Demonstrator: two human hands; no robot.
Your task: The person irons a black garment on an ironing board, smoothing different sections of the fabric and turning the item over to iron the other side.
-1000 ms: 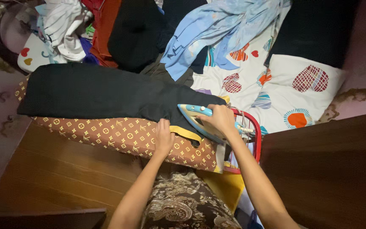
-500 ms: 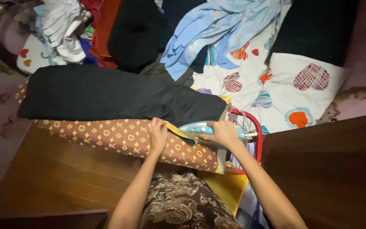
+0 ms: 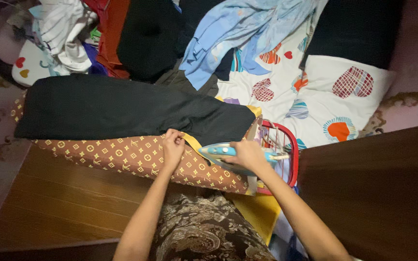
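My right hand (image 3: 248,153) grips one light-blue plastic iron (image 3: 223,153); my left hand (image 3: 172,145) pinches one black cloth garment's (image 3: 122,111) edge on the brown patterned ironing board (image 3: 122,155), free board left.

Matt black cloth garment (image 3: 122,108); iron (image 3: 228,157) looks glossy plastic.

We note the right hand (image 3: 248,153) gripping a blue iron (image 3: 218,151) mid-frame; the left hand (image 3: 172,145) pinches the black garment (image 3: 117,112) on the patterned board (image 3: 122,157).

Hands: I count two, left hand (image 3: 171,146) and right hand (image 3: 248,154).
Iron (image 3: 228,153): one.
Black garment (image 3: 122,111) on the board: one.
Heaped clothes beyond: perhaps five.
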